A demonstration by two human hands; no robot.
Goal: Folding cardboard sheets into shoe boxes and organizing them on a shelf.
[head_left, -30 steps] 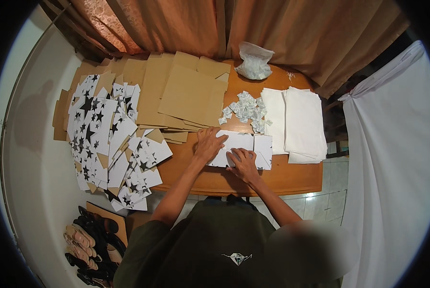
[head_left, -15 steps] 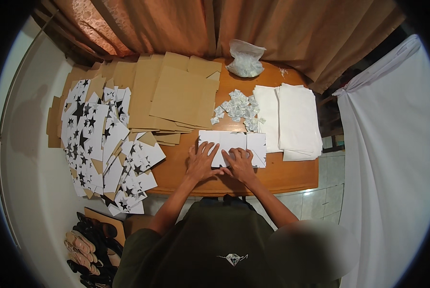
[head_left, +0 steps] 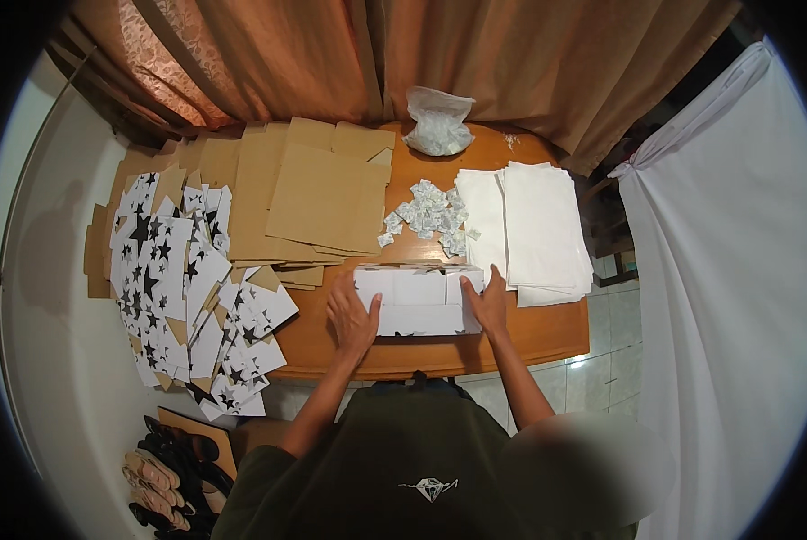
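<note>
A white cardboard box (head_left: 419,290) with a few black star marks lies near the front edge of the wooden table. My left hand (head_left: 354,313) grips its left end, thumb over the top. On the opposite end sits my right hand (head_left: 487,301), its thumb also on the top face. The box is held between the two hands, and its underside is hidden. Just beyond it lies a loose heap of small white sachets (head_left: 428,209). To the right of the heap are stacked white sheets (head_left: 547,229).
Flat brown cardboard pieces (head_left: 322,189) cover the back left of the table (head_left: 547,337). Star-printed white cardboard pieces (head_left: 165,288) pile up at far left. A clear plastic bag (head_left: 439,126) stands at the back by the curtain (head_left: 475,54). Shoes (head_left: 156,481) lie at lower left.
My hands have moved apart from the middle of the white cardboard to its two ends. It now shows as a box with a raised front side. The view has shifted slightly.
</note>
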